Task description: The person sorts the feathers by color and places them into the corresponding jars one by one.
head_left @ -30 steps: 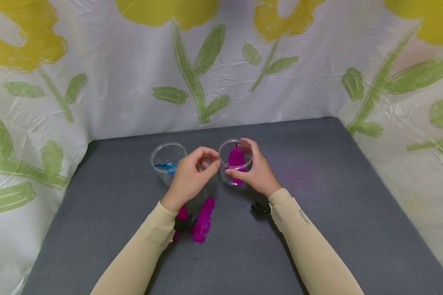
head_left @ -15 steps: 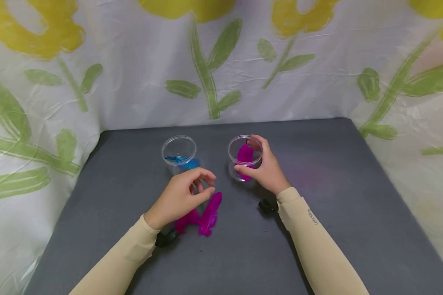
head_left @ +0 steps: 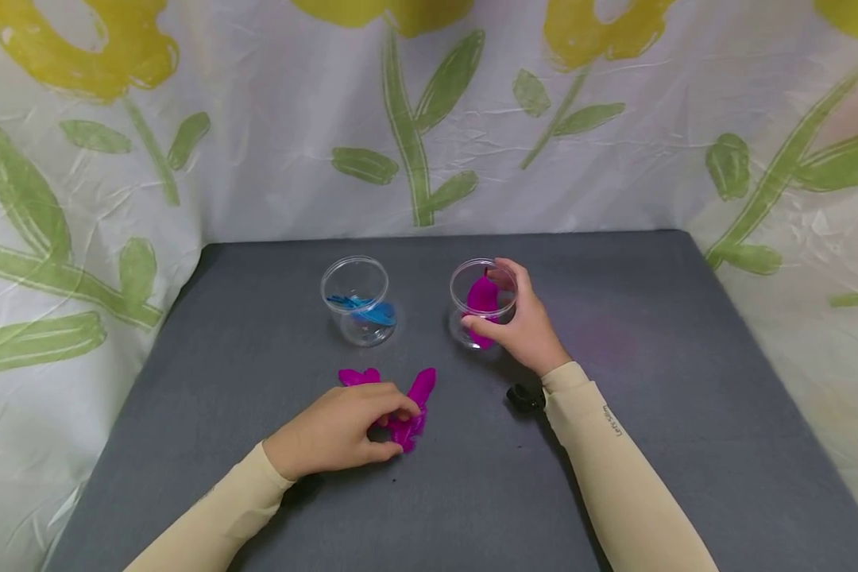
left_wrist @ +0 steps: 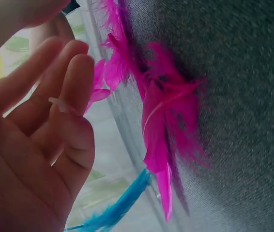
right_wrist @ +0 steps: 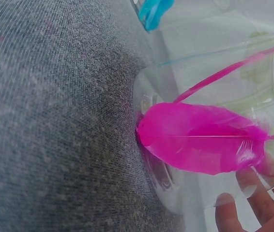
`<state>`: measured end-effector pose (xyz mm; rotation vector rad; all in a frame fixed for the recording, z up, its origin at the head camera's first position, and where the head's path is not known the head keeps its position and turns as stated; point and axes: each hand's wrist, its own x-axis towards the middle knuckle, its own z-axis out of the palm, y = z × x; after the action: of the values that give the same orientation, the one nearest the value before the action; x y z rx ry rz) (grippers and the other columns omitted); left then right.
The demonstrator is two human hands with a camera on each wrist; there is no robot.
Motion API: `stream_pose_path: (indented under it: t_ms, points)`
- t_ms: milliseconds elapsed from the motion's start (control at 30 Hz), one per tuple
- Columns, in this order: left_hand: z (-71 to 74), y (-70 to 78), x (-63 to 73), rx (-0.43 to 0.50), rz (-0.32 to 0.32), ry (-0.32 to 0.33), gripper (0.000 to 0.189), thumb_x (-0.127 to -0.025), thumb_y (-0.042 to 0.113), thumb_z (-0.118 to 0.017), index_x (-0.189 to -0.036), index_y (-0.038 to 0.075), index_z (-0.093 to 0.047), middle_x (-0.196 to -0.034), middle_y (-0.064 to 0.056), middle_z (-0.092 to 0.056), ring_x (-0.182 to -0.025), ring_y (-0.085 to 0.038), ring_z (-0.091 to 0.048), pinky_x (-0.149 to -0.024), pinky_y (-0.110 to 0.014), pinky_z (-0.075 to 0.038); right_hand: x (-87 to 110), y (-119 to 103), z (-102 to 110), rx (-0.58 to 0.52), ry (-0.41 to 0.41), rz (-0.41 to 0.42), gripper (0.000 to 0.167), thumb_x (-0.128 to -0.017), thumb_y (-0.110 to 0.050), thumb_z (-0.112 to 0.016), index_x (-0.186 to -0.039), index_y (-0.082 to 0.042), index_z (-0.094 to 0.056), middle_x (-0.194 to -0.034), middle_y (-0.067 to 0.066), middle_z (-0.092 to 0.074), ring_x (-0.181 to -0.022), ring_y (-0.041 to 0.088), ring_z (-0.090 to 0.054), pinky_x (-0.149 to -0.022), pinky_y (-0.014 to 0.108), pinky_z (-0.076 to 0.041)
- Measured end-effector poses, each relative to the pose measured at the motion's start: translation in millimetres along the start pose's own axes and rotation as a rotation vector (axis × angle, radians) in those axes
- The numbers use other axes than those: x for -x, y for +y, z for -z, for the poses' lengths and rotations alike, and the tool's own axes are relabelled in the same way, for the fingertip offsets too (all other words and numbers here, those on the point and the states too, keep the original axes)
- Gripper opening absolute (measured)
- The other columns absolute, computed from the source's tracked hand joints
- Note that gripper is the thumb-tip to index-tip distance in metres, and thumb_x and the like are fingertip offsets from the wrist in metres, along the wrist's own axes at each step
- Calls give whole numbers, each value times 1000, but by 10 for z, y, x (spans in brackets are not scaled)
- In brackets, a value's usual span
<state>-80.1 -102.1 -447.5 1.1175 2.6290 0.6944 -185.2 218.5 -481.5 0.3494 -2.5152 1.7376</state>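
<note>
My left hand (head_left: 339,429) hovers low over loose magenta feathers (head_left: 422,388), its thumb and fingers bent apart around the right-hand one. In the left wrist view these feathers (left_wrist: 168,111) lie in a loose bunch on the cloth, a small gap from the fingers. My right hand (head_left: 532,330) grips a clear plastic cup (head_left: 459,329) by its side, thumb in front and fingers behind. Inside that cup stands a broad magenta feather (right_wrist: 205,137), with a thin magenta strip beside it. Left of it, another clear cup (head_left: 357,332) holds blue feathers (head_left: 373,312).
Dark grey cloth (head_left: 651,477) covers the table. Behind it hangs a white curtain (head_left: 272,183) painted with yellow flowers and green leaves. A black wrist camera (head_left: 525,399) sits under the right sleeve.
My left hand has come away from the right cup, moving down and left to the loose feathers. My right hand keeps its hold on the cup. The whole view has shifted slightly.
</note>
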Motion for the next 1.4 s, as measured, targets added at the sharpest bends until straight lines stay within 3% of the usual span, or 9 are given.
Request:
stream_pose_path:
  t_ms: [300,700,967,1233,1400]
  points:
    - [-31,4,-18,-155,-76,-24,41,-84,37,-95,-120,28,-76,-103,15,-69,-88,1,-56,-77,-26,-54,-16,-39,21,13,1,0,103,-82,-39,-97,-162,-30,-33,-159,-1,-55,-146,19,-52,-117,55,-50]
    - [-91,44,-45,-298,-149,30,27,-83,26,-92,-106,28,-77,-94,13,-66,-82,-3,-58,-73,-27,-54,-25,-44,27,10,-7,2,104,-83,-38,-96,-163,-30,-32,-161,3,-53,-148,20,-51,-119,57,-48]
    - [-136,58,-56,-363,-234,115,23,-79,17,-90,-94,26,-75,-87,14,-64,-79,-5,-60,-72,-27,-54,-18,-38,29,17,-6,3,103,-84,-41,-95,-164,-31,-31,-161,0,-53,-149,19,-51,-119,58,-48]
    - [-177,87,-79,-467,-284,135,13,-83,16,-87,-87,25,-78,-82,12,-63,-76,-7,-60,-71,-26,-53,2,-38,14,16,-7,-12,103,-83,-42,-96,-163,-32,-31,-160,-4,-53,-148,18,-51,-118,55,-50]
    - [-190,104,-108,-537,-345,180,11,-86,19,-87,-86,26,-79,-78,10,-63,-72,-9,-58,-68,-25,-50,14,-27,5,13,-7,-20,104,-83,-42,-96,-163,-32,-31,-160,-6,-53,-149,18,-50,-119,55,-49]
